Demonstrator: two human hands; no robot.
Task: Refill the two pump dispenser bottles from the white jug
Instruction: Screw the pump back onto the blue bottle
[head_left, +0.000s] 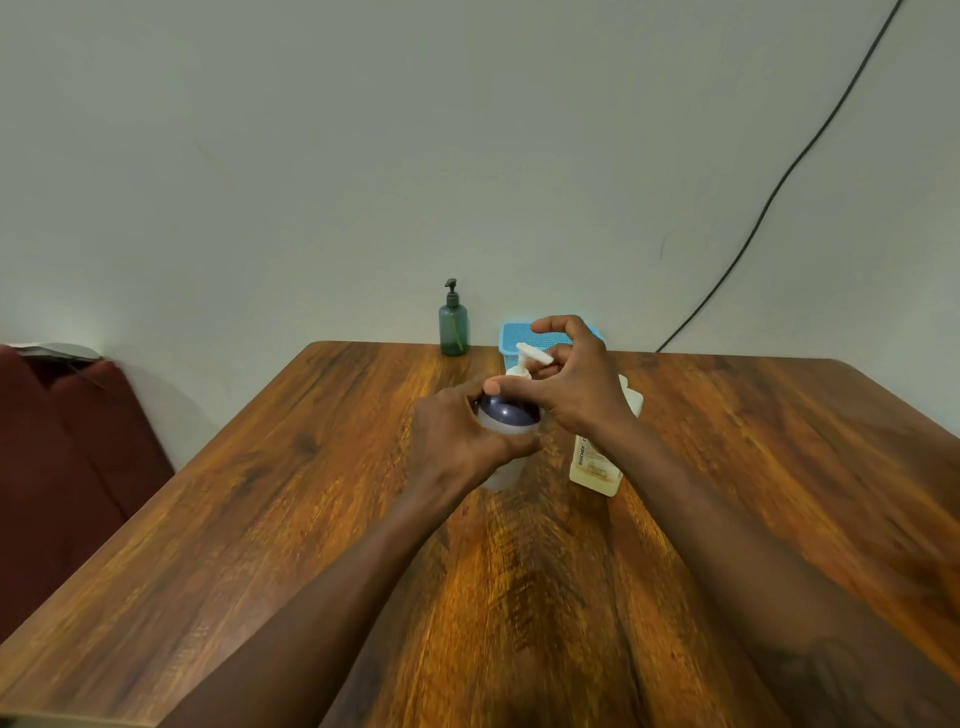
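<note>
Both hands over the middle of a wooden bench (260, 519), working on one pump bottle (506, 415). Left hand (457, 431) wrapped round the bottle's body from the left, grip closed on it, fingers curled across the front below the dark purple shoulder. Right hand (571, 384) at the white pump head (530, 358), thumb pressed against the collar at the neck, remaining fingers spread and arched above the nozzle; grip there only part closed, thumb touching, whether the other fingers touch the pump cannot be told. Bottle upright on the bench, pale translucent lower part largely hidden behind the left hand and wrist. White jug (597, 462) just beside it on the right, standing behind the right forearm, cream-coloured with a printed label down its near side, its top mostly covered by the right hand. Second pump bottle (453, 325), dark green with a black pump, upright at the far edge of the bench near the wall, well apart from the hands. Blue perforated basket (514, 335) to the right of the green bottle, partly hidden behind the right hand. Black cable (779, 182) running down the pale wall toward the bench's far right. Dark red upholstered seat (62, 467) beyond the bench's left edge.
</note>
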